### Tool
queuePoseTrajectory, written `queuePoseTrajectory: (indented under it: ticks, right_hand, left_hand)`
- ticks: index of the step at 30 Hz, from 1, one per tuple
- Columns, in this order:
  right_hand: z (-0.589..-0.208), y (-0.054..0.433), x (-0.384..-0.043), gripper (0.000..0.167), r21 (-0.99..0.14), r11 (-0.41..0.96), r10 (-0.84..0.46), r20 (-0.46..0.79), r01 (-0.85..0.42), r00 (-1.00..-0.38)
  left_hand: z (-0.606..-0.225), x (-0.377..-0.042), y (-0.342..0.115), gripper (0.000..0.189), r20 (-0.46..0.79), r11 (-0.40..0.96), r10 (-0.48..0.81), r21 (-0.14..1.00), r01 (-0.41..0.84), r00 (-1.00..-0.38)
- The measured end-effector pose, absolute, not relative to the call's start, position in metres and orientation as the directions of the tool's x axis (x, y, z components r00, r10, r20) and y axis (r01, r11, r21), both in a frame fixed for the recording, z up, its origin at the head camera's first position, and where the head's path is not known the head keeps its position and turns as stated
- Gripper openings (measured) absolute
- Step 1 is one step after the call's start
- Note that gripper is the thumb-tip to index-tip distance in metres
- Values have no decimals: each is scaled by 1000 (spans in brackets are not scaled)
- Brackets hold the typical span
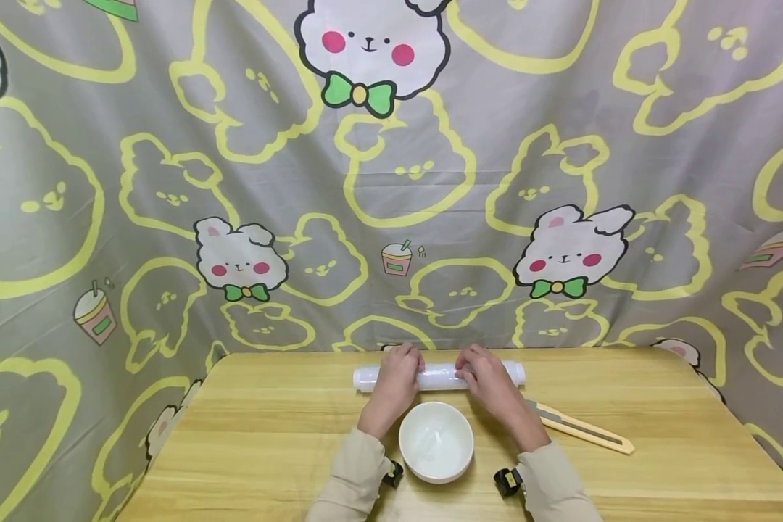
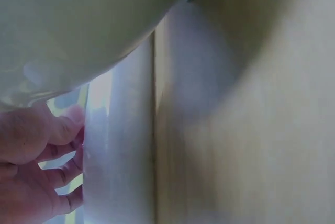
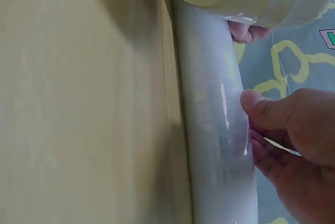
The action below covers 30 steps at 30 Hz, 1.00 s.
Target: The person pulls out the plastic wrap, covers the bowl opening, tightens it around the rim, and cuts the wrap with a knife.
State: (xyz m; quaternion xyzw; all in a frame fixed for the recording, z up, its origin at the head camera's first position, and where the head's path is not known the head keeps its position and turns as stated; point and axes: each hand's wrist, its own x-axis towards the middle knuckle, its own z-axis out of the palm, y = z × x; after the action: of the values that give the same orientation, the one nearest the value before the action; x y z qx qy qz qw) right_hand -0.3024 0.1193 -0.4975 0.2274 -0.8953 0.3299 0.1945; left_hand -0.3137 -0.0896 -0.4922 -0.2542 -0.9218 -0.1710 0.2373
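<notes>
A roll of clear plastic wrap point(image 1: 438, 377) lies crosswise on the table, with white ends and a glossy surface. My left hand point(image 1: 399, 371) holds it left of its middle, thumb and bent fingertips point(image 2: 73, 169) on the film. Right of the middle my right hand point(image 1: 486, 375) grips the roll too; its thumb tip and fingers point(image 3: 267, 111) meet the upper side of the film in the right wrist view. Just in front of the roll, between my forearms, stands a white bowl point(image 1: 436, 444). Its pale outer wall fills the top of both wrist views and partly hides the roll.
A yellow and grey utility knife point(image 1: 583, 429) lies on the wooden table point(image 1: 267, 435), right of my right wrist. Behind the table's far edge hangs a grey curtain point(image 1: 417, 167) with rabbit drawings. Black wrist cameras point(image 1: 507, 481) flank the bowl.
</notes>
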Motion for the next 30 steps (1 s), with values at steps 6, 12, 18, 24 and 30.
queuePoseTrajectory:
  ticks: [6, 12, 18, 24, 30]
  right_hand:
    - [-498, 121, -304, 13, -489, 673, -286, 521, -555, -805]
    - [-497, 120, -306, 15, -472, 680, -278, 544, -562, -792]
    - [-496, 118, -304, 12, -444, 709, -281, 535, -549, -797]
    - [-499, 119, -302, 15, -441, 695, -287, 554, -568, -782]
    - [-499, 118, -301, 16, -436, 693, -292, 559, -574, -777]
  left_hand:
    - [-485, -314, -97, 16, 470, 749, 376, 354, 561, -799]
    - [-480, -313, -94, 14, 459, 792, 409, 250, 557, -788]
    - [-480, -311, -87, 20, 483, 833, 452, 71, 548, -750]
    - [-482, -310, -91, 16, 434, 827, 444, 138, 545, -784]
    - [-482, -308, -94, 17, 433, 822, 437, 163, 546, -788]
